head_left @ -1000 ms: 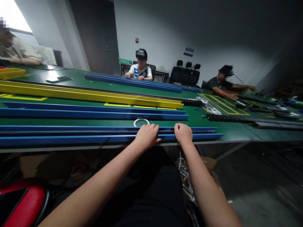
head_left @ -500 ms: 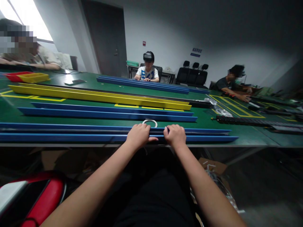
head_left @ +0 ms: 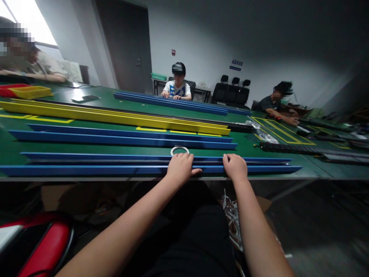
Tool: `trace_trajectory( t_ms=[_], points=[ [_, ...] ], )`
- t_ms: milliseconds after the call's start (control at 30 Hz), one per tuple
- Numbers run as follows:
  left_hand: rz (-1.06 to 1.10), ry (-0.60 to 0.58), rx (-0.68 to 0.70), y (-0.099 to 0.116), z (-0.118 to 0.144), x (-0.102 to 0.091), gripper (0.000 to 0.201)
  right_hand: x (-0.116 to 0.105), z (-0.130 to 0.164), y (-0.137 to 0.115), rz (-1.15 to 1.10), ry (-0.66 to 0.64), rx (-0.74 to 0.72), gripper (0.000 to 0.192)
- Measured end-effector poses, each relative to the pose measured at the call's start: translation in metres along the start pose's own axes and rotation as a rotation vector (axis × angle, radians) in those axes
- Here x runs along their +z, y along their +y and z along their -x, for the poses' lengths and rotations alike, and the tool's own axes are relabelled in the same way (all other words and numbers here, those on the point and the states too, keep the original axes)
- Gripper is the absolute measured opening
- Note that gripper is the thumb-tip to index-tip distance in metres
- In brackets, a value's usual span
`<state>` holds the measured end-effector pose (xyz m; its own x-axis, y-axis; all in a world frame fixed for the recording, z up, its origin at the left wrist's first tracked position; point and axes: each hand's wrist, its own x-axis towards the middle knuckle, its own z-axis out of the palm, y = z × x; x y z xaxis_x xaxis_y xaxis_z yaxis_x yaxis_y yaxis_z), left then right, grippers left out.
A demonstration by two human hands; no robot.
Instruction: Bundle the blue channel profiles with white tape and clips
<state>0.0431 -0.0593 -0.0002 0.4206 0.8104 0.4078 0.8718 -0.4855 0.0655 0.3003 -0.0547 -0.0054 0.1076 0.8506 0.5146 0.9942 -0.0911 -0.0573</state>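
A long blue channel lies along the front edge of the green table, with a thin pale strip inside it between its two walls. My left hand rests over the channel near the middle, fingers curled across it and thumb stretched to the right. Further right, my right hand is closed over the same channel, its fingertips hidden inside. A white ring that looks like a roll of tape lies just behind the channel, partly covered by my left fingers.
Behind lie another blue channel, a yellow channel and more blue channels. A black slatted bar and clear plastic wrap are at the right. Red and yellow trays stand far left. Several people sit around the table.
The front blue channel and its inner strip have slid to the right. Both hands have moved right, the right one farther, so the gap between them is wider.
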Motion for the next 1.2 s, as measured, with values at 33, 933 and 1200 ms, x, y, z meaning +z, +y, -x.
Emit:
trace_trajectory(
  t_ms=[33,933,1200],
  points=[
    [-0.021,0.003,-0.031,-0.011,0.006,-0.004,0.065,-0.001,0.003,-0.012,-0.014,0.010,0.006,0.041],
    [0.020,0.043,-0.068,0.001,0.009,-0.003,0.063,-0.001,0.009,-0.064,-0.063,-0.011,-0.195,0.034],
    [-0.085,0.055,-0.141,-0.029,0.025,-0.011,0.066,0.003,0.016,-0.089,-0.115,0.054,-0.122,0.038]
  ],
)
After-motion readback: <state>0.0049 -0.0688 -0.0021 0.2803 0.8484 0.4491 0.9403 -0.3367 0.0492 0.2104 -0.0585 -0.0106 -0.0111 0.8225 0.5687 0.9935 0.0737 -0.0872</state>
